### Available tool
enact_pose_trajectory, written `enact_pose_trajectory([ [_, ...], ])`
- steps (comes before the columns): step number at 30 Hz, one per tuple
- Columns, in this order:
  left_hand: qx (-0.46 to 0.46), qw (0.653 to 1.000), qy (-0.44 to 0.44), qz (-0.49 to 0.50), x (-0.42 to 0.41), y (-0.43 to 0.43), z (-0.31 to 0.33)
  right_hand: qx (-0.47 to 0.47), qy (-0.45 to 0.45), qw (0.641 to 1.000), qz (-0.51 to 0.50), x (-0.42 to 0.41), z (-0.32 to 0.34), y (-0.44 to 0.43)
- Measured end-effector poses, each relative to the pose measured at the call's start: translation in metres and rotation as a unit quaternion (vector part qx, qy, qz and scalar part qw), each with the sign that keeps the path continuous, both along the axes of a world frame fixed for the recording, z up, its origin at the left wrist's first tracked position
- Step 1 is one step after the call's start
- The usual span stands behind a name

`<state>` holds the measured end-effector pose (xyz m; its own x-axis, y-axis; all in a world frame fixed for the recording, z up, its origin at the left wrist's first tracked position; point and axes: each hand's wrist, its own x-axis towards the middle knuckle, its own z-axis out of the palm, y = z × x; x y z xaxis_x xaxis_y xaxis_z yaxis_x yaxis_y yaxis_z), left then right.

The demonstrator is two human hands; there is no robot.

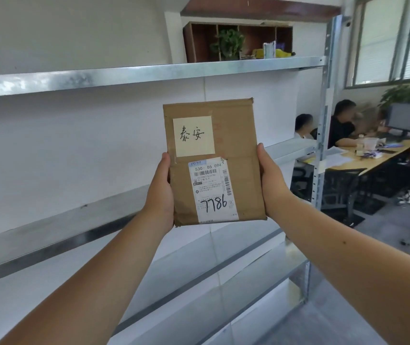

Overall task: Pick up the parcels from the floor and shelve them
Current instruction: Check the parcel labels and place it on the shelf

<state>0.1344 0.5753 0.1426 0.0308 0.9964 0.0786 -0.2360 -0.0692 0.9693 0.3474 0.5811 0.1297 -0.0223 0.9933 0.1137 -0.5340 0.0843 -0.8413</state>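
A flat brown cardboard parcel (241,145) is held upright in front of me, at arm's length. It carries a yellow sticky note with handwriting at the top and a white shipping label marked 7786 below. My left hand (160,192) grips its left edge and my right hand (272,183) grips its right edge. Behind the parcel stands a metal shelf unit (124,73) with white back panels and several bare shelves.
A grey upright post (323,135) ends the shelf unit on the right. Past it, two people sit at a long desk (383,155) with a monitor and papers. A wooden cubby with a plant (228,43) hangs high on the wall.
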Motion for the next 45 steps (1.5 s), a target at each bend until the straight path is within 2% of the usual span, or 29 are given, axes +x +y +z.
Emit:
enact_pose_trajectory([
  [12,-0.012,0.997,-0.005,-0.071,0.145,0.047,-0.012,-0.042,-0.031,0.991,-0.119,0.147,-0.014,0.016],
  [19,-0.033,0.994,-0.001,-0.106,0.204,0.066,-0.019,-0.048,0.002,0.988,-0.145,0.201,-0.021,0.011],
  [35,-0.059,0.976,0.022,-0.209,0.280,0.137,-0.046,-0.062,0.021,0.973,-0.220,0.265,-0.054,0.041],
  [45,-0.091,0.964,0.060,-0.244,0.304,0.197,-0.084,-0.144,0.044,0.950,-0.273,0.276,-0.097,0.077],
])
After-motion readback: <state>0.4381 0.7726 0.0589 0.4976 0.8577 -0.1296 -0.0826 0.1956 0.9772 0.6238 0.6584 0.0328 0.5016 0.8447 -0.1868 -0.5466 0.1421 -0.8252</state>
